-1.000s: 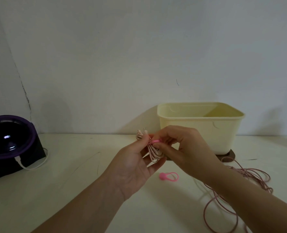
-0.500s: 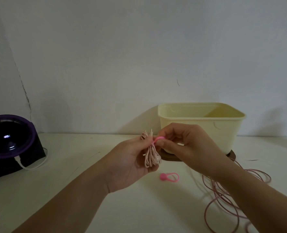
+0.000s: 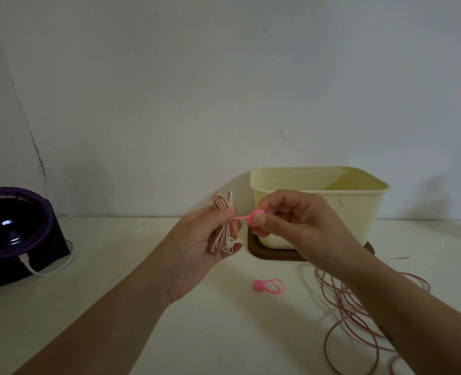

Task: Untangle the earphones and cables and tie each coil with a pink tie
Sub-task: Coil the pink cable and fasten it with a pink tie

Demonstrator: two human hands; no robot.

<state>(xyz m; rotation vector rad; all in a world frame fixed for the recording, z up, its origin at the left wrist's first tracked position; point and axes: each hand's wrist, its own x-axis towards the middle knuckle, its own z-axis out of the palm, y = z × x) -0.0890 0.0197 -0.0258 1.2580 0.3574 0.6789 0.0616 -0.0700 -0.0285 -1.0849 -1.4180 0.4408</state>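
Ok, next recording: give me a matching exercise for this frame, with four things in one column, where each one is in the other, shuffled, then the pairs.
Things
1. coiled pale pink earphone cable
2. stretched pink rubber tie
3. looped pink rubber tie
4. cream plastic tub

Places
A. standing on a brown tray
B. lying free on the white table
C. gripped in the left hand
D. pinched by the right hand

Pairs: 1-C, 2-D, 3-B, 4-A
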